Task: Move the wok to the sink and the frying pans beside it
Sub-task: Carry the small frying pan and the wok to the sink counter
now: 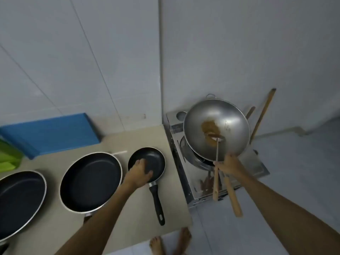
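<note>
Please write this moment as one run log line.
left hand: on small pan | right hand: gripping wok, tilted over stove

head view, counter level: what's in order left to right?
Left frying pan → middle frying pan → small frying pan under the left hand → stove → wok, right hand at its rim.

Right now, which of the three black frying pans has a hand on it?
The smallest frying pan, nearest the stove: the left hand rests on its near rim. The medium pan and the large pan at the left edge lie untouched.
</note>
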Demonstrator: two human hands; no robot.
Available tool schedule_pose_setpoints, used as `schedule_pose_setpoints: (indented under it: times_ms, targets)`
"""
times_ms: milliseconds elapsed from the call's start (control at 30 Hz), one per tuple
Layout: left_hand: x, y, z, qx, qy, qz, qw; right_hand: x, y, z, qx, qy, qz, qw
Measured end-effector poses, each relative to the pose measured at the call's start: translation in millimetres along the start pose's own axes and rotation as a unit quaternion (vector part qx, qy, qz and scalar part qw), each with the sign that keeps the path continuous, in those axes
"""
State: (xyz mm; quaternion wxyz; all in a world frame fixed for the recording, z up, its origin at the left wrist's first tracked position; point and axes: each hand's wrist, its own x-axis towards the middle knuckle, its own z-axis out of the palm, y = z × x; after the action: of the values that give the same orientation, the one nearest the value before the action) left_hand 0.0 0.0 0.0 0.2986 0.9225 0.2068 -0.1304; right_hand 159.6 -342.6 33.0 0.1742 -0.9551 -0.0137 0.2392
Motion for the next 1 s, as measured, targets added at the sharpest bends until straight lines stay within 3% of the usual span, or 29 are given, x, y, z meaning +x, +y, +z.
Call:
schedule_pose_setpoints:
  times_ms: [367,600,733,867,1000]
  targets:
    - [-11,-20,110,-0.062,-0.056,-0.214,0.973,35,32,65,0.091,0.007,0.104,0.99]
    - [-13,-16,157,-0.21,-0.105,-0.326,0.916,39,41,84,0.1,0.006,0.172,0.98]
    - [-20,-14,166,-0.384,-0.065,-0.328,0.861,33,46,85,0.112,-0.001,0.188,0.976]
    - [-29,-4,150,-0.447,-0.022,-0.289,0.846,26,52,81,0.133,-0.003,0.17,0.976]
    - [-30,6,124,-0.437,0.055,-0.267,0.857,19,56,75,0.163,0.001,0.151,0.975]
